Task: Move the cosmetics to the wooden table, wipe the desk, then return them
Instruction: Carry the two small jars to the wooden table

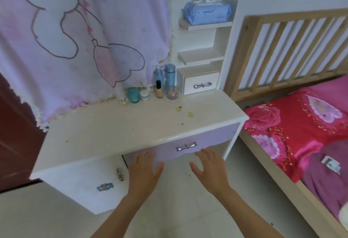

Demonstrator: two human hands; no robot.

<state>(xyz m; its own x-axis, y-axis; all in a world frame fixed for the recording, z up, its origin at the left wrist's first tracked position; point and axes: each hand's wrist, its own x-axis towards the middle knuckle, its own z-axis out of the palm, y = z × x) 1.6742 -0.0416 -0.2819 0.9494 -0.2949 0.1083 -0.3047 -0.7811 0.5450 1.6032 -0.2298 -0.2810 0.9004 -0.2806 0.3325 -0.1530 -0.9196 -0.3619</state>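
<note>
**Cosmetics at the back of the desk, both hands empty**

Cream-topped, the desk (116,130) stands beside a bed (293,124), with a pink rabbit-print cloth (75,40) hanging behind it. Clustered at its back edge are the cosmetics: a teal jar (133,95), a small white jar (144,94), a foundation bottle (159,90), two blue bottles (170,74) and a round glass bottle (172,93). Left hand (144,170) and right hand (209,168) hover before the lilac drawer (180,149), fingers spread, holding nothing. A tissue pack (206,12) sits on the top shelf.

Cosmetics (153,89) on desk (116,128), rear.
</note>
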